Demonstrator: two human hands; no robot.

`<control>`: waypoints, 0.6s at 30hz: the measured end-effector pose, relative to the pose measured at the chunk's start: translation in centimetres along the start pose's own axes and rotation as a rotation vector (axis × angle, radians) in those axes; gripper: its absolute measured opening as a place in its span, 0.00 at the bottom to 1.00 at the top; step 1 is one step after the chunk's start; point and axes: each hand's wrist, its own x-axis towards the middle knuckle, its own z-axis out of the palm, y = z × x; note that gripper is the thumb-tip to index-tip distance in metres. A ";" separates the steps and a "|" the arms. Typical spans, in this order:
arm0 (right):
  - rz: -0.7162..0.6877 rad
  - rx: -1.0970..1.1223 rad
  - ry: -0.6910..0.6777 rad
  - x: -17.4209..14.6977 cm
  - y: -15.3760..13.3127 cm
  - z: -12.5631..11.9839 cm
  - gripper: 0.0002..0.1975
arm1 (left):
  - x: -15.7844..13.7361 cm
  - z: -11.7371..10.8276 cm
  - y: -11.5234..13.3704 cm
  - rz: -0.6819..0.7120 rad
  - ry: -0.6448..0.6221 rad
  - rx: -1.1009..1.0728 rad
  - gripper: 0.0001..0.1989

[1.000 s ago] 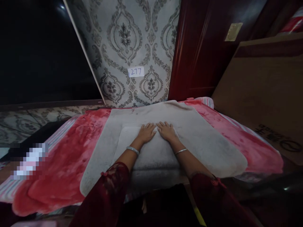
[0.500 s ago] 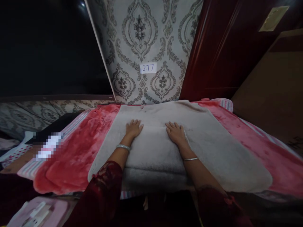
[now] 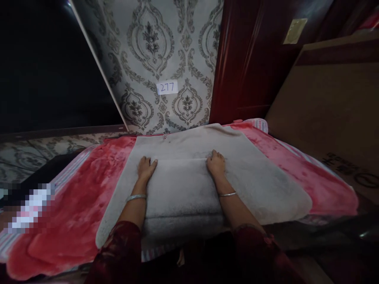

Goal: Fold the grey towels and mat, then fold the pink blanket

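A folded grey plush cloth [image 3: 183, 185] lies between my hands, on a wider light grey plush mat [image 3: 266, 193]. A crease runs across its near part, and its far edge is straight. My left hand [image 3: 146, 168] is at the cloth's far left corner, fingers curled over the edge and thumb along the top. At the far right corner, my right hand [image 3: 217, 163] has its fingers bent around the edge. The fingertips of both hands are partly hidden. Each wrist wears a silver bangle.
Under the mat spreads a red and pink plush blanket [image 3: 74, 205] with a striped border. Behind it are patterned wallpaper with a paper label [image 3: 167, 87] and a dark red panel [image 3: 245, 59]. A black screen [image 3: 53, 71] stands left, a large cardboard box [image 3: 331, 102] right.
Both hands lay flat with fingers stretched; now the fingers are curled at the cloth's far corners. The view has shifted to the right.
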 end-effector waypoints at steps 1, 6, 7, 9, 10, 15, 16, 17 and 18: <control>0.005 0.009 -0.008 0.1 0.0 0.0 0.29 | 0.1 0.0 -0.1 0.000 0.005 -0.009 0.28; -0.051 0.047 0.040 0.5 0.3 0.3 0.32 | 0.3 0.3 -0.3 0.013 0.043 -0.046 0.26; -0.077 0.041 0.044 0.5 0.3 0.4 0.32 | 0.3 0.3 -0.3 0.018 0.048 -0.052 0.25; -0.148 0.004 0.013 0.5 0.3 0.5 0.30 | 0.4 0.4 -0.3 0.027 0.055 -0.063 0.25; -0.187 -0.026 -0.015 0.5 0.2 0.5 0.29 | 0.4 0.5 -0.4 0.030 0.057 -0.067 0.25; -0.265 -0.151 -0.108 0.4 -0.3 0.7 0.25 | 0.4 0.3 -0.2 0.035 0.047 -0.076 0.24; -0.264 -0.158 -0.115 0.5 -0.4 0.6 0.25 | 0.3 0.2 -0.2 0.037 0.047 -0.076 0.23; -0.266 -0.163 -0.125 0.6 -0.4 0.5 0.25 | 0.2 0.1 0.0 0.039 0.049 -0.076 0.24; -0.270 -0.165 -0.136 0.6 -0.4 0.3 0.25 | 0.0 -0.1 0.1 0.041 0.055 -0.076 0.25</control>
